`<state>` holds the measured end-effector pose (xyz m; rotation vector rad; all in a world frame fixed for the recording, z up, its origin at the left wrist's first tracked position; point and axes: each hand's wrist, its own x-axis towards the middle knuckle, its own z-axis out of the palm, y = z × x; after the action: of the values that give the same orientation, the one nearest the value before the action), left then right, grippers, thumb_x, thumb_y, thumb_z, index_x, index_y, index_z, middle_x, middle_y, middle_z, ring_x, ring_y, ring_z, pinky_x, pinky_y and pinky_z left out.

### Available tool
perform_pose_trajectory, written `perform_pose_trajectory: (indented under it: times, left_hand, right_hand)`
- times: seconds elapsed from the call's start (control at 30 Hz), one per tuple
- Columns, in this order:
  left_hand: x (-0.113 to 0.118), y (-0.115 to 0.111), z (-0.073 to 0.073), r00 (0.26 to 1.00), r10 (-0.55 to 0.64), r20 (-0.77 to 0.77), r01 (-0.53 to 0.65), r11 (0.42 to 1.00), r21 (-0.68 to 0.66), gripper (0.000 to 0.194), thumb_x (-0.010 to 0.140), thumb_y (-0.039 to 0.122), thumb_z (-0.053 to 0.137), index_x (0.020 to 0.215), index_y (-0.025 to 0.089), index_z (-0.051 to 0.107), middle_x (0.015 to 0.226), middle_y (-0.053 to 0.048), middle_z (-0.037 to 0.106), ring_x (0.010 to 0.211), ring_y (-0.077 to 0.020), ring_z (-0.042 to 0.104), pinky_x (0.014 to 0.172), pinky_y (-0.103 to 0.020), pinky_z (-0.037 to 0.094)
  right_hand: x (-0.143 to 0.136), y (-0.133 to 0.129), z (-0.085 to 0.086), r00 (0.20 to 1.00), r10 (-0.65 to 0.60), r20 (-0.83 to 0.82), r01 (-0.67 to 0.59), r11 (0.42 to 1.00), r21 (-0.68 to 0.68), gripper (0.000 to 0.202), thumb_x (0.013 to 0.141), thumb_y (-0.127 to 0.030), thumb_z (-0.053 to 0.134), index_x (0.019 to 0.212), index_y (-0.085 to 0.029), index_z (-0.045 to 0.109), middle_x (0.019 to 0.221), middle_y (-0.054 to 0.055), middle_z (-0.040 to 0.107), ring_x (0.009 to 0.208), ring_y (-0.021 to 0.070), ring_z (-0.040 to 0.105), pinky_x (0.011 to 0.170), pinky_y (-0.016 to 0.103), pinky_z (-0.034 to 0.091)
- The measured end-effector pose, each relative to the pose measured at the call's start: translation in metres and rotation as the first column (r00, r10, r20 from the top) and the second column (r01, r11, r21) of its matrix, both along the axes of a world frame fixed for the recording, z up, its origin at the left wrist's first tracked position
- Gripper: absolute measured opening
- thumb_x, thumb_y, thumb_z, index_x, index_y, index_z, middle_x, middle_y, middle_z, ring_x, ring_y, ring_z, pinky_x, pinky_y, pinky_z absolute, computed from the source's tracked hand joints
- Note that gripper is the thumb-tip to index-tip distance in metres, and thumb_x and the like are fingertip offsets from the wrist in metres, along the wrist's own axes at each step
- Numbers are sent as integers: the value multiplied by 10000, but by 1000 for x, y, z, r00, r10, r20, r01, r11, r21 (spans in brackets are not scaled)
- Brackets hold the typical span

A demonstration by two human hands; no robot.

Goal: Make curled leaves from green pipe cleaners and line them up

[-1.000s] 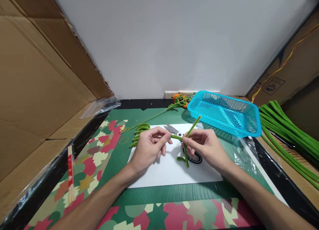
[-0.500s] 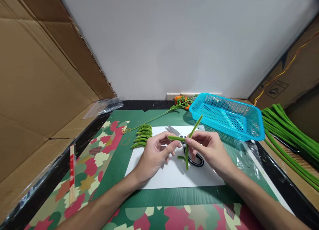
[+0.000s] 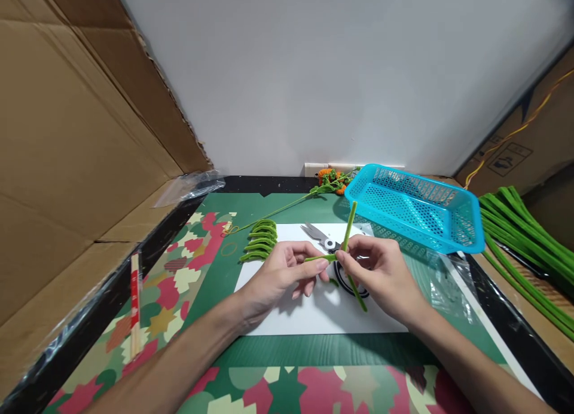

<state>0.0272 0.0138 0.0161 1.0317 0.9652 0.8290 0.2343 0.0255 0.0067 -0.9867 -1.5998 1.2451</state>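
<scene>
Above a white sheet of paper (image 3: 287, 318), a green pipe cleaner (image 3: 351, 220) crosses another green length, the two meeting at my right fingertips. My right hand (image 3: 381, 273) pinches this crossing. With thumb and fingers, my left hand (image 3: 280, 276) holds the length that points sideways. Scissors (image 3: 317, 235) lie under the hands with blades apart, their dark handles partly hidden. A short green bit (image 3: 334, 282) shows below the fingers; whether it is attached, I cannot tell. Left of the hands, several bent green pipe cleaner pieces (image 3: 260, 241) lie in a row.
A blue perforated basket (image 3: 412, 238) stands at the back right. Beside it lies an orange flower with a long green stem (image 3: 287, 209). A bundle of green pipe cleaners (image 3: 524, 241) rests far right. Wrapped chopsticks (image 3: 135, 300) lie left, near cardboard (image 3: 81, 115).
The upright pipe cleaner has tilted, its lower end swinging right and its top slightly left. My left thumb and fingers have closed in on the sideways length. The view has shifted slightly.
</scene>
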Motion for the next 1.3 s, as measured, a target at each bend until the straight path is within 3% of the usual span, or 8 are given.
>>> perform_pose_trajectory:
  times: [0.17, 0.43, 0.53, 0.67, 0.83, 0.97, 1.1, 1.3]
  left_hand:
    - [-4, 1, 0, 988, -54, 143, 79, 981, -177, 140, 854, 252, 714, 766, 173, 638, 594, 7, 575, 485, -107, 550, 441, -191, 326]
    - [-4, -3, 6, 945, -196, 263, 251, 948, -194, 70, 695, 220, 681, 729, 170, 645, 587, 6, 434, 500, -121, 318, 463, -266, 290]
    - [-3, -3, 5, 972, -160, 173, 182, 976, -117, 155, 739, 254, 734, 746, 187, 594, 649, 10, 471, 521, -118, 402, 493, -255, 309]
    - [-1, 1, -5, 999, -33, -36, 37, 992, 121, 260, 842, 374, 815, 926, 196, 646, 820, 3, 598, 605, -103, 511, 538, -210, 396]
    - [5, -3, -13, 968, -111, -225, 155, 970, 186, 304, 879, 404, 831, 1059, 191, 709, 975, -49, 716, 671, -112, 604, 565, -202, 487]
    - [7, -5, -12, 981, -129, -144, 146, 983, 113, 308, 938, 443, 759, 857, 174, 633, 707, -14, 681, 521, -101, 588, 450, -178, 429]
    - [2, 1, -8, 996, 78, -41, -70, 981, 181, 290, 928, 416, 771, 880, 182, 606, 654, 28, 634, 448, -81, 555, 383, -149, 373]
    - [-3, -1, -7, 938, 340, 59, -328, 826, 459, 194, 980, 349, 733, 927, 189, 636, 749, 32, 656, 475, -73, 602, 418, -166, 437]
  right_hand:
    - [-5, -8, -5, 992, -35, 125, 6, 975, 222, 222, 1009, -313, 626, 811, -212, 622, 777, 10, 637, 681, 148, 563, 617, 274, 445]
    - [-1, -20, 1, 975, 40, 217, -136, 886, 444, 116, 1043, -231, 571, 956, -221, 647, 839, 22, 627, 725, 171, 555, 661, 315, 435]
    - [-3, -19, 3, 978, -48, 203, -55, 880, 472, 133, 1019, -219, 603, 907, -219, 675, 868, 42, 668, 814, 203, 580, 735, 347, 464]
    - [-3, -13, 4, 993, -120, -19, 121, 964, 237, 153, 982, -313, 703, 867, -219, 741, 851, 39, 710, 712, 176, 600, 630, 315, 497]
    - [-1, -4, 5, 929, -174, -325, 149, 984, -101, 222, 884, -412, 823, 849, -201, 765, 703, 18, 698, 477, 135, 584, 438, 280, 512]
    - [1, 0, 4, 906, -224, -360, 192, 974, -124, 257, 851, -439, 850, 852, -194, 773, 716, 34, 715, 515, 151, 632, 435, 275, 552]
    - [3, 1, 3, 915, -225, -334, 193, 973, -124, 295, 836, -463, 854, 867, -181, 774, 689, 38, 708, 531, 157, 633, 416, 263, 537]
    - [-3, -3, -1, 979, -65, -191, 33, 986, -165, 323, 851, -474, 829, 798, -160, 778, 662, 63, 736, 495, 141, 609, 430, 248, 465]
